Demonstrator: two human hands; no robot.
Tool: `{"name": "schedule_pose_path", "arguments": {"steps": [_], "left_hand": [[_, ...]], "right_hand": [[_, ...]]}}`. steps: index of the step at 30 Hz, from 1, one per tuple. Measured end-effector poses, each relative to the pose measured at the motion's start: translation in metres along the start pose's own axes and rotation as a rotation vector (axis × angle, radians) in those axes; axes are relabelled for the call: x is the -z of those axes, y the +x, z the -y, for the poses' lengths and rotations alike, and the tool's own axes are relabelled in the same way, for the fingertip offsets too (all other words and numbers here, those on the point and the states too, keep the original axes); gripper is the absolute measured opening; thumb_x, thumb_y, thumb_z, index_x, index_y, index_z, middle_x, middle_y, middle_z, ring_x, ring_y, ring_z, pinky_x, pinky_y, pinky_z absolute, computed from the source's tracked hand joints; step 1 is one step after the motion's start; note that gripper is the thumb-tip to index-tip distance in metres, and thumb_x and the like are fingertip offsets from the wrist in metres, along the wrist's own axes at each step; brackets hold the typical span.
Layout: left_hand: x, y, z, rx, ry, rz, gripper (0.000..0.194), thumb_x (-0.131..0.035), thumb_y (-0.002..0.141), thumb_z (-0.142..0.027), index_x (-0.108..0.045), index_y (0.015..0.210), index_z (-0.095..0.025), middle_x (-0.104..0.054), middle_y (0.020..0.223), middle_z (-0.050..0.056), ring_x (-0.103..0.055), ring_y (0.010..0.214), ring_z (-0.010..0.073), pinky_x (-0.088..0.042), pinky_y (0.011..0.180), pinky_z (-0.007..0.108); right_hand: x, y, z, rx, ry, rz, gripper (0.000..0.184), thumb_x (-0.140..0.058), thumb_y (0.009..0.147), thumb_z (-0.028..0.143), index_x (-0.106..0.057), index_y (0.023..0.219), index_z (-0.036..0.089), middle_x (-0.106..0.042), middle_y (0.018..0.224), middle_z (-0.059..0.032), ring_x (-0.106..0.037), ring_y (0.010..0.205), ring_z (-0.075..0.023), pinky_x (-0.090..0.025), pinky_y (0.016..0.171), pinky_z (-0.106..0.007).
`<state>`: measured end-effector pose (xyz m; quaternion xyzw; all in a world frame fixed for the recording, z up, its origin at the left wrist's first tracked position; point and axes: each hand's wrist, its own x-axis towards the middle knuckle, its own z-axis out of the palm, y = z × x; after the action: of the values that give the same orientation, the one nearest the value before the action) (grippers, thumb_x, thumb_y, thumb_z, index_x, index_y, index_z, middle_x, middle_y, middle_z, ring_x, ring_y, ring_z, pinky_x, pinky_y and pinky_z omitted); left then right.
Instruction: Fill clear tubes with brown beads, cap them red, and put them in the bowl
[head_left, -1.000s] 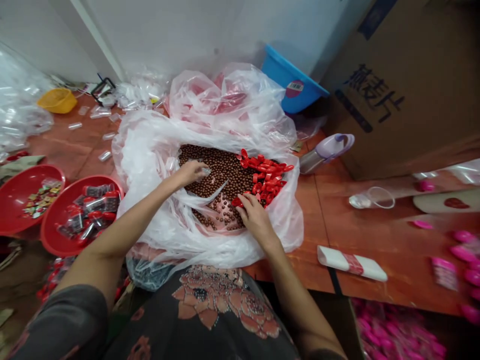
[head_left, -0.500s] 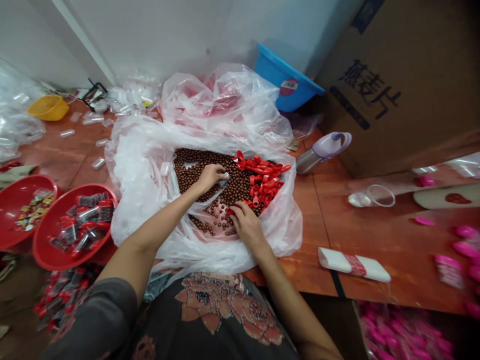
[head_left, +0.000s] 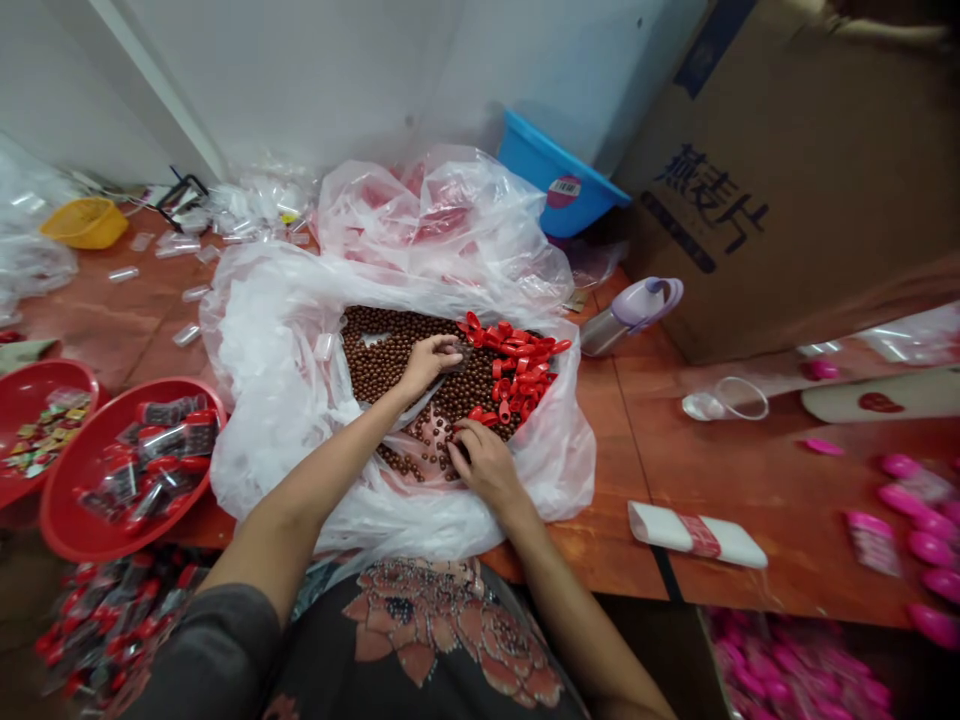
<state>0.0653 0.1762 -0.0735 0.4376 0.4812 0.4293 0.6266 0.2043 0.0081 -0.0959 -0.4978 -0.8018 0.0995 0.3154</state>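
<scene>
red tabletop: left hand pinches clear container pointing rightward; right hand, grip unclear

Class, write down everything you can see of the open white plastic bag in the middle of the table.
The bag is thin, translucent white film that looks like plastic. It lies open on the reddish table, its crumpled sides gathered around a wide mouth, bulging most at the left. Inside are many brown balls, with red pieces heaped toward the right. The left hand and the right hand both reach into its mouth.
</scene>
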Motion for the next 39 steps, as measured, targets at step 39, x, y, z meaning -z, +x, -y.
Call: {"name": "schedule_pose_path", "arguments": {"steps": [39], "left_hand": [[0.036,-0.183,-0.026,0.137,-0.206,0.165,0.053,-0.079,0.068,-0.02,-0.066,0.119,-0.016,-0.07,0.117,0.011,-0.069,0.096,0.0197,-0.058,0.082,0.033]], "right_hand": [[0.046,0.005,0.044,-0.741,1.383,-0.229,0.03,-0.081,0.07,0.028,-0.057,0.088,0.024,-0.074,0.089,0.0034,-0.073,0.08,-0.0139,-0.061,0.08,-0.031]]}}
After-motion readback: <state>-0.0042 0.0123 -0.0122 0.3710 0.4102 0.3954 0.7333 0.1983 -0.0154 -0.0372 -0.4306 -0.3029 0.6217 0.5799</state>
